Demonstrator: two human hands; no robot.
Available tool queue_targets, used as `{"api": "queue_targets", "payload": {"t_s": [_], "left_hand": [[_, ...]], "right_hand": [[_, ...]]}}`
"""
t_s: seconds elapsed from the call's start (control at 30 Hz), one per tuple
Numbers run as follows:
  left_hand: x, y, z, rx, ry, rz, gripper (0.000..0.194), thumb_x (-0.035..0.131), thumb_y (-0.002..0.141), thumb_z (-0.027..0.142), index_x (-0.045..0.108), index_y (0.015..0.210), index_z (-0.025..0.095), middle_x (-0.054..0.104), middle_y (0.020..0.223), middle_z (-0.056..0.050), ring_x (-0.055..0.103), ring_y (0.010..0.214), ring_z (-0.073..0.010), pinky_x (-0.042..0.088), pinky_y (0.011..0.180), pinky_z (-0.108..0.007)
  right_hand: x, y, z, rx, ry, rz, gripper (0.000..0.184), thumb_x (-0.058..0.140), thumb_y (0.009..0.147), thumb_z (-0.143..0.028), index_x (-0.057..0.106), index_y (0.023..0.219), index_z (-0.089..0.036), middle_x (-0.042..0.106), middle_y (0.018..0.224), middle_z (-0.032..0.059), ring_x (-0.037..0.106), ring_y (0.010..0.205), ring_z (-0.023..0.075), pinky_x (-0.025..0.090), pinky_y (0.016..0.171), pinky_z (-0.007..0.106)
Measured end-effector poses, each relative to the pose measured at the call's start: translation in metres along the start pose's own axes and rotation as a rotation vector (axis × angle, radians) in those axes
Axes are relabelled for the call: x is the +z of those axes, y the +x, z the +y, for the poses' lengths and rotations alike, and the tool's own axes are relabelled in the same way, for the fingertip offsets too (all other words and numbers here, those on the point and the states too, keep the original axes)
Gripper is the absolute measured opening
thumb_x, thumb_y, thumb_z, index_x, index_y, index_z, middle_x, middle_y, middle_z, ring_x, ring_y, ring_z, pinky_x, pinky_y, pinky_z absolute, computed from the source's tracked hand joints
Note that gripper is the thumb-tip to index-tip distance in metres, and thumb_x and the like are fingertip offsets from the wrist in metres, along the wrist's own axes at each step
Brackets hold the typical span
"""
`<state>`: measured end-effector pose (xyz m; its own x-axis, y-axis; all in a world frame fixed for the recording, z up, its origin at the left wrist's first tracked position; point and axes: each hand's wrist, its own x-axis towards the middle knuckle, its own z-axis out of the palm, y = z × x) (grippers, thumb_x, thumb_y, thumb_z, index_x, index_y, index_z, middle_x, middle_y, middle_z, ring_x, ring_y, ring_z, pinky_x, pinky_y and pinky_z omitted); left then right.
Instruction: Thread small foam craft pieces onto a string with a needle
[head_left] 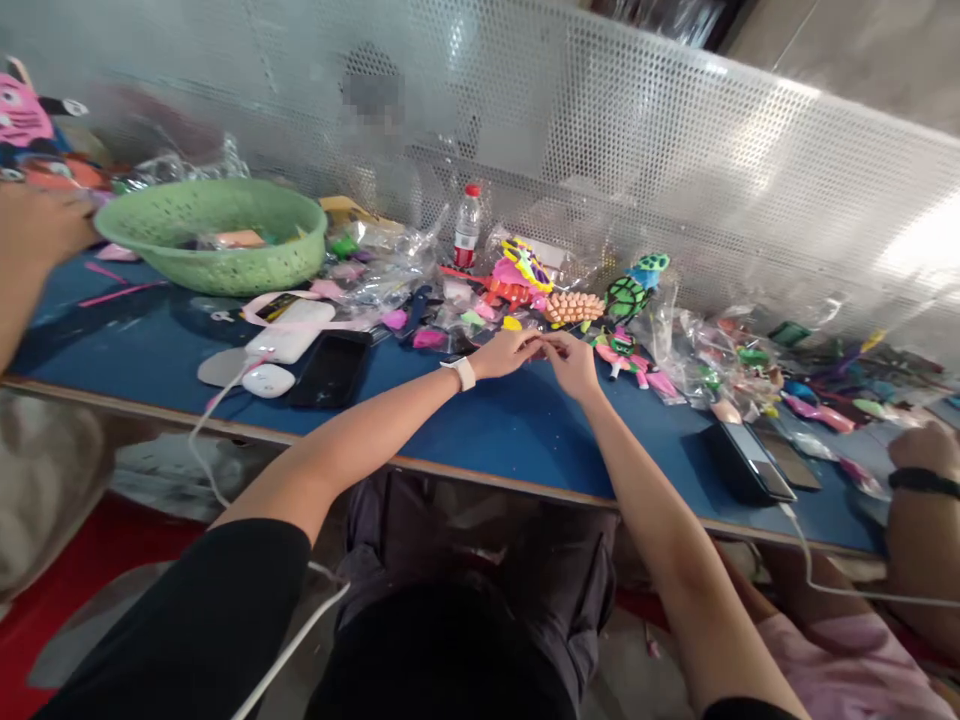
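Observation:
Both my hands meet at the far side of the blue table (495, 430). My left hand (507, 353), with a white band on its wrist, is closed in a pinch. Its fingertips touch those of my right hand (574, 366), which is pinched too. Whatever lies between the fingers is too small or hidden to name. Just beyond them are a peach bumpy toy (574, 308), a yellow piece (511, 323) and a green-and-black turtle-like toy (626, 298). A toy with a green face and pink limbs (622, 352) lies right of my right hand.
A green basket (225, 272) holds some pieces at left. Near it lie a black phone (331, 368), a white power bank (289, 330) and a cable. A bottle with a red cap (466, 228) stands before the perforated metal panel (600, 120). Other people's hands are at both sides.

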<state>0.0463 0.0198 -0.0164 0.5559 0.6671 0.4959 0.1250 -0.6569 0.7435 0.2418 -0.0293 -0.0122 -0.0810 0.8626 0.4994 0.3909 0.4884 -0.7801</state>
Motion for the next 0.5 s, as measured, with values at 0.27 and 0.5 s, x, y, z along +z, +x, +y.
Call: {"api": "queue_targets", "payload": {"t_s": [0.27,0.5], "left_hand": [[0.0,-0.007,-0.004,-0.109,-0.268,-0.076,0.066,0.066,0.104,0.082,0.073,0.089,0.019,0.08,0.084,-0.01,0.077,0.069,-0.0198,0.063,0.069,-0.033],[0.0,-0.014,0.0,-0.155,-0.17,-0.042,0.043,0.077,0.107,0.059,0.079,0.097,0.018,0.08,0.081,-0.008,0.073,0.06,-0.0185,0.057,0.053,-0.029]], "right_hand": [[0.002,0.001,0.002,0.043,0.085,0.039,0.03,0.081,0.093,-0.054,0.082,0.1,-0.025,0.082,0.091,0.0052,0.078,0.085,0.024,0.065,0.085,0.042],[0.003,0.001,0.003,0.063,0.131,0.018,0.031,0.081,0.091,-0.055,0.08,0.099,-0.025,0.082,0.085,0.005,0.078,0.074,0.0242,0.064,0.07,0.039]]}}
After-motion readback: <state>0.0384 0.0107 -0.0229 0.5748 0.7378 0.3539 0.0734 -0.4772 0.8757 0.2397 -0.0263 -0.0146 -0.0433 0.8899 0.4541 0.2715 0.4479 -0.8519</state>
